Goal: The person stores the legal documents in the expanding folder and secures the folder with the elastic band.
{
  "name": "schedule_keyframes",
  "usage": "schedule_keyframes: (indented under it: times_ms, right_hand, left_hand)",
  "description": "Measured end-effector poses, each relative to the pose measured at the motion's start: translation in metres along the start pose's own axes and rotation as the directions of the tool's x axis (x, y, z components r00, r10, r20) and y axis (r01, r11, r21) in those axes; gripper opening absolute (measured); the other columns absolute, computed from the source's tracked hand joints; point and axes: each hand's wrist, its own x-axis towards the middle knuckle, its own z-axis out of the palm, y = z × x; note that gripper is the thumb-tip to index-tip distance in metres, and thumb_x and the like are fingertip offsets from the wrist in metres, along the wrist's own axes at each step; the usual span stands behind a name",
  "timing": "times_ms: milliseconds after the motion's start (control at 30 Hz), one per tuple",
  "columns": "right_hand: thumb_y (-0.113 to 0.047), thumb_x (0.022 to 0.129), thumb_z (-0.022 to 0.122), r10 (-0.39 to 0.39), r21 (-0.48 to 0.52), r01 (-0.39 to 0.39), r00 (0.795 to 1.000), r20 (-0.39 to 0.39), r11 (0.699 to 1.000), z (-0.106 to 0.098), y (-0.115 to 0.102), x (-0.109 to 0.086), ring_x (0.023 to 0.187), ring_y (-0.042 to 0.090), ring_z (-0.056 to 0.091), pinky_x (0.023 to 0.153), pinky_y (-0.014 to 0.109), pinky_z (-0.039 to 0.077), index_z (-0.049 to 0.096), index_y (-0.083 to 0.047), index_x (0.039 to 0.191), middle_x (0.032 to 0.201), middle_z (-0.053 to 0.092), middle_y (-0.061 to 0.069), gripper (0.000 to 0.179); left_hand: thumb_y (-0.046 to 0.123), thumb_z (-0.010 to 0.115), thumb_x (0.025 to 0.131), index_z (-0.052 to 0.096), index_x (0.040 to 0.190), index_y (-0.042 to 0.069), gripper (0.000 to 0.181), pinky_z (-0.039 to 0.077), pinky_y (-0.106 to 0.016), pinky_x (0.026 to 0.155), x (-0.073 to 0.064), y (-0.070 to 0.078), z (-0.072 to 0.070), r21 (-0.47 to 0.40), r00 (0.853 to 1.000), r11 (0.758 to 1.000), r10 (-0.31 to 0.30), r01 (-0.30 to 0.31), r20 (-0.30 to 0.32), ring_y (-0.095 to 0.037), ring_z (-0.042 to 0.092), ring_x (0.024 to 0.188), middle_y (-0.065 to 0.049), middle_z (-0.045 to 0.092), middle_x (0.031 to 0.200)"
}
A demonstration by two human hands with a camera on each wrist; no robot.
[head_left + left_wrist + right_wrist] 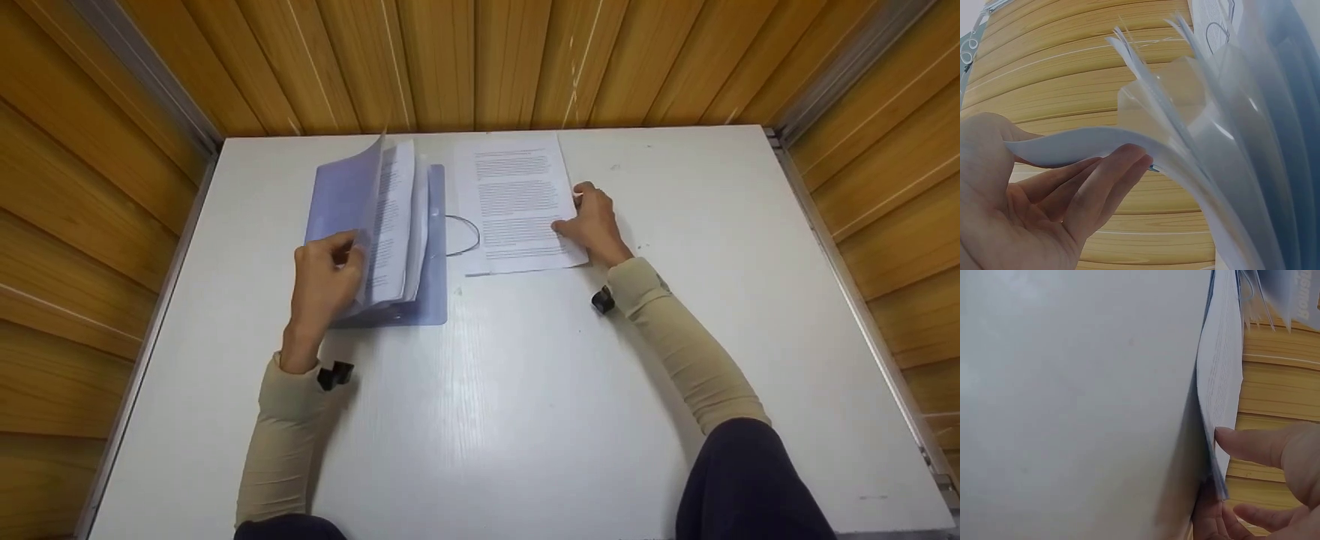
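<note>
White table (480,420), lit from above, a few small marks. Item: our left hand (322,281), pinching a raised leaf (1072,143) of the blue folder (337,199) at the left; whether one sheet or several, we cannot tell. Item: a thin dark loop (478,238), between folder and printed page (517,199). Item: our right hand (598,225), gripping that page's right edge, thumb above, fingers beneath. Hazards, as we judge: a slack left pinch could spill the fanned leaves; a hard right pull could crease the page. Beyond: wood-slat wall (435,67).
</note>
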Motion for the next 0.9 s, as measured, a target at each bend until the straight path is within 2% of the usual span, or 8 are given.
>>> schedule_keyframes:
  times_ms: [133,267,433,533,633,767,900]
  right_hand:
    - [-0.006,0.095,0.070,0.020,0.029,-0.020,1.000,0.006,0.999,-0.004,0.003,0.004,0.119,0.035,0.059,0.103,0.047,0.050,0.049,0.009,0.147,0.135,0.062,0.028,0.058]
    - [-0.005,0.098,0.059,0.038,0.044,-0.038,0.999,0.000,0.998,-0.009,0.005,0.007,0.115,0.034,0.061,0.097,0.043,0.052,0.057,0.009,0.138,0.130,0.065,0.027,0.043]
    - [-0.002,0.097,0.058,0.092,0.091,-0.095,0.995,0.042,0.991,-0.016,0.006,0.010,0.113,0.027,0.058,0.090,0.033,0.051,0.062,0.008,0.138,0.128,0.063,0.022,0.042]
    - [-0.001,0.098,0.059,0.147,0.137,-0.162,0.983,0.112,0.977,-0.023,0.008,0.013,0.109,0.022,0.058,0.083,0.026,0.051,0.060,0.004,0.143,0.130,0.062,0.019,0.046]
    - [-0.001,0.100,0.060,0.202,0.234,-0.249,0.958,0.205,0.940,-0.030,0.011,0.014,0.105,0.019,0.064,0.079,0.025,0.055,0.057,-0.002,0.149,0.133,0.064,0.016,0.049]
    - [0.000,0.101,0.058,0.249,0.355,-0.348,0.922,0.296,0.868,-0.037,0.018,0.014,0.094,0.015,0.072,0.077,0.029,0.059,0.055,-0.008,0.150,0.125,0.070,0.012,0.050]
    - [0.000,0.100,0.059,0.248,0.414,-0.373,0.913,0.324,0.831,-0.041,0.023,0.013,0.089,0.015,0.074,0.077,0.031,0.060,0.055,-0.010,0.150,0.118,0.073,0.008,0.051]
  left_hand:
    - [0.005,0.060,0.097,0.076,0.125,-0.005,0.034,0.054,-0.036,0.078,0.001,0.000,0.000,0.000,1.000,1.000,0.000,0.000,0.000,-0.032,0.073,0.086,-0.024,0.078,0.112]
    - [0.005,0.060,0.097,0.077,0.123,-0.005,0.033,0.053,-0.036,0.077,0.001,-0.001,-0.001,-0.002,1.000,1.000,0.004,-0.004,0.001,-0.032,0.072,0.085,-0.023,0.079,0.110]
    - [0.005,0.061,0.097,0.077,0.123,-0.005,0.033,0.053,-0.038,0.077,0.001,-0.001,-0.001,0.000,1.000,1.000,0.005,-0.005,0.000,-0.031,0.071,0.086,-0.023,0.079,0.109]
    - [0.006,0.061,0.097,0.077,0.123,-0.005,0.032,0.053,-0.036,0.077,0.001,0.000,-0.002,0.004,1.000,1.000,0.009,-0.009,-0.001,-0.031,0.073,0.086,-0.022,0.079,0.109]
    - [0.006,0.062,0.097,0.078,0.121,-0.005,0.031,0.053,-0.031,0.076,0.001,0.001,-0.002,0.005,1.000,1.000,0.015,-0.015,-0.003,-0.031,0.075,0.086,-0.022,0.080,0.109]
    - [0.007,0.062,0.097,0.078,0.121,-0.006,0.031,0.051,-0.022,0.074,0.002,0.001,-0.003,0.002,1.000,1.000,0.019,-0.019,-0.002,-0.031,0.075,0.087,-0.022,0.080,0.109]
    - [0.007,0.063,0.098,0.077,0.122,-0.006,0.031,0.049,-0.018,0.072,0.001,0.000,-0.004,0.003,1.000,1.000,0.019,-0.019,-0.006,-0.032,0.075,0.087,-0.023,0.079,0.110]
